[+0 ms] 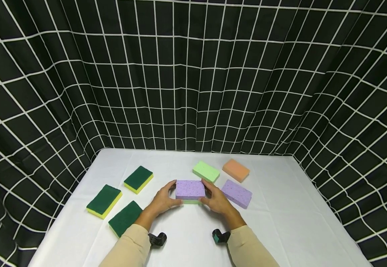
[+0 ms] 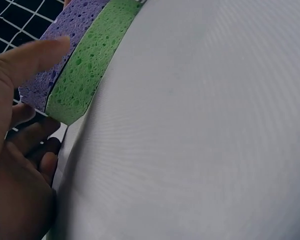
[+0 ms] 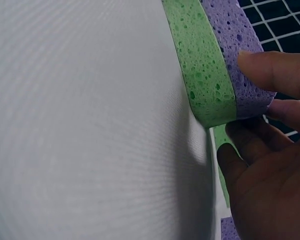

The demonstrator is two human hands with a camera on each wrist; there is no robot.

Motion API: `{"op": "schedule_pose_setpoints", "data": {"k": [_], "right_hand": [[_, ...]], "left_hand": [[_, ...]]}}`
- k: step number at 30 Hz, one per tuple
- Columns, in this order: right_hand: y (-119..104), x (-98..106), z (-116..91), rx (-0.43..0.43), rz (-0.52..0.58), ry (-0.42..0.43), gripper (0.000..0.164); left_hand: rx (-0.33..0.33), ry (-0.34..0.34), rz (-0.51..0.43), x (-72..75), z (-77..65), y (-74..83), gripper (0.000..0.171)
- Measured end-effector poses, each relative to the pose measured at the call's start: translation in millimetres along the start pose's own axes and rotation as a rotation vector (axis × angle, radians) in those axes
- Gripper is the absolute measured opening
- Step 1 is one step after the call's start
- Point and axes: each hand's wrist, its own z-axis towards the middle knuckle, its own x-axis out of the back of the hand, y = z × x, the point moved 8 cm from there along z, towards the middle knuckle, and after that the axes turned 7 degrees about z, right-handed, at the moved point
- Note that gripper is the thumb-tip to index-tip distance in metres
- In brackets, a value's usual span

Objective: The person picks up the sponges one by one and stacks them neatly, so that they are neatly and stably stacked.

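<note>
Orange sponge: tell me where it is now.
Right of centre in the head view, the orange sponge lies beside the loose green sponge, beyond the loose purple sponge.

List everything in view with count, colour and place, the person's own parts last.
Table: one, white-covered, lower head view
Gridded curtain: count unclear, black with white lines, behind and beside the table
Scouring sponges: three, dark green over yellow, table's left
Upper purple sponge: one, purple, between the hands
Lower green sponge: one, green, directly beneath it
Loose green sponge: one, light green, beyond that pair
Orange sponge: one, orange, far right
Loose purple sponge: one, purple, nearer than the orange
Wrist devices: two, black, at the wrists
Sleeves: two, beige, forearms
Left grip: one, bare, pair's left end
Right grip: one, bare, right end
</note>
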Motion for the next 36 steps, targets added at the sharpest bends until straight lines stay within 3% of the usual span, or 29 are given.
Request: {"op": "schedule_pose_setpoints", "data": {"k": [8,18,26,31,36], "right_hand": [[0.9,0.0,0.0,0.002,-0.006,-0.006,0.073],[0.4,-0.5,-0.2,0.018,-0.014,-0.004,0.074],[1.7,2.9,-0.8,0.025,0.003,-0.004,0.075],[-8.3,7.7,0.2,0.068,0.052,-0.02,0.076],[-32.5,17.2,0.0,0.137,0.072,-0.007,0.077]], "left_hand": [[-0.026,-0.012,-0.167,3.4,0.2,3.8,0.082],[-0.034,0.028,-0.171,3.2,3.0,1.4,0.065],[-0.019,-0.006,-0.174,10.1,-8.6,28.0,0.063],[-0.017,0.004,-0.168,4.9,-0.2,12.4,0.065],[0.019,0.015,-0.168,2.9,4.1,-4.2,0.067]]}}
